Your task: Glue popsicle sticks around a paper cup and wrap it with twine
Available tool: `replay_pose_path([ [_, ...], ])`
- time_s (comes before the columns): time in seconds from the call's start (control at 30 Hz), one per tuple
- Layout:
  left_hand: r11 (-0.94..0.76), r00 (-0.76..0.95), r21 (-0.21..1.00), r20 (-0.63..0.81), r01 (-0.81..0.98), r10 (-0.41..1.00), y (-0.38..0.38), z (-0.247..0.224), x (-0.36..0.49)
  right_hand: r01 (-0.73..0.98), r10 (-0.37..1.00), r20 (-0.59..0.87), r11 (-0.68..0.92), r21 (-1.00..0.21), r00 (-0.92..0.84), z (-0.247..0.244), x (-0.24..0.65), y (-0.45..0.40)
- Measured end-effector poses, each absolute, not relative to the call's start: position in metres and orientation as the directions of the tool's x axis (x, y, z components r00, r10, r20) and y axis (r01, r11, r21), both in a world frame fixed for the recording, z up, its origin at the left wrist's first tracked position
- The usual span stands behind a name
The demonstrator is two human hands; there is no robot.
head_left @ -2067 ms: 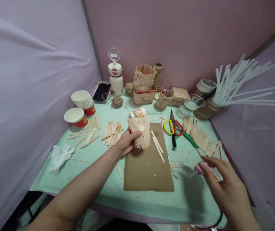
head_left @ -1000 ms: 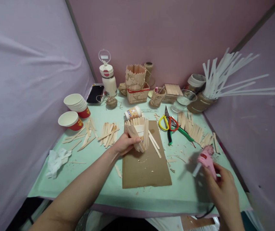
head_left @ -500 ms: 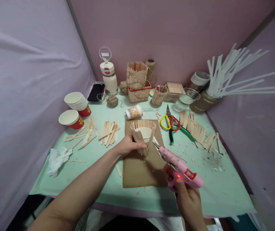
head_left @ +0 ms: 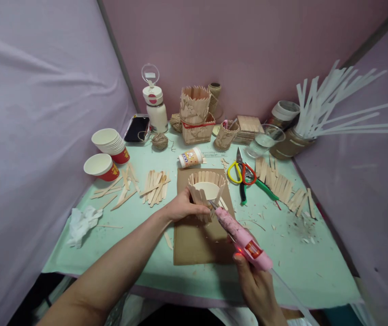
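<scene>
Pink plastic covers the one glue gun (head_left: 243, 237) we grip in our right hand (head_left: 257, 283), fingers wrapped round its handle. Our left hand (head_left: 185, 207) pinches one paper cup (head_left: 206, 190), thumb in front, fingers mostly hidden, over one sheet of brown cardboard (head_left: 194, 246) on the counter (head_left: 139, 258). More than ten pale, flat sticks (head_left: 199, 197) stand side by side around the cup, their rounded tips rising past its white rim. The gun's metal nozzle points at the cup's front; we cannot tell whether it touches. Around these we count one patterned cup (head_left: 191, 157) lying on its side, one pair of scissors (head_left: 243, 170), two balls of twine and one crumpled tissue (head_left: 83, 224).
</scene>
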State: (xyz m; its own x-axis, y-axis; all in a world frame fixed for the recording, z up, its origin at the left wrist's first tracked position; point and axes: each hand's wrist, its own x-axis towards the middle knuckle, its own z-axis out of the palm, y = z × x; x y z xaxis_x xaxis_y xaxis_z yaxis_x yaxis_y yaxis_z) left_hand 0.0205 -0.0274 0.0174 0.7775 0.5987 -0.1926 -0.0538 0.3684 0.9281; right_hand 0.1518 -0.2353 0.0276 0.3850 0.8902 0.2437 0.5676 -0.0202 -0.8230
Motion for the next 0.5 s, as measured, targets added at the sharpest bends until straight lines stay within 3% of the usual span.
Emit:
replay_pose_path([
  [0.5, 0.343, 0.781, 0.939, -0.192, -0.031, 0.594, -0.0270, 0.0191, 0.0202, 0.594, 0.892, 0.233, -0.050, -0.803, 0.389, 0.0299, 0.1500, -0.2344],
])
